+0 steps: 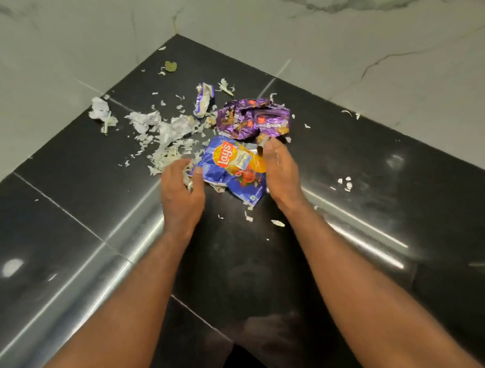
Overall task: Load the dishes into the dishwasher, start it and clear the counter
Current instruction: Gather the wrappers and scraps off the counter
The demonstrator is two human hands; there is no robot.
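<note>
One "Lay's" bag (229, 169) lies between left hand (180, 190) and right hand (281, 172).

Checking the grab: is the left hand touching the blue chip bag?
Touching: head view shows the left hand with its thumb on the chip bag at its left edge, no gap.

bare forearms, bare hands

the left forearm (146, 293) and right forearm (351, 276) are bare along their whole visible length, with fine hair. the left hand (180, 192) and right hand (281, 171) are bare too, and the left thumbnail is cut short.
</note>
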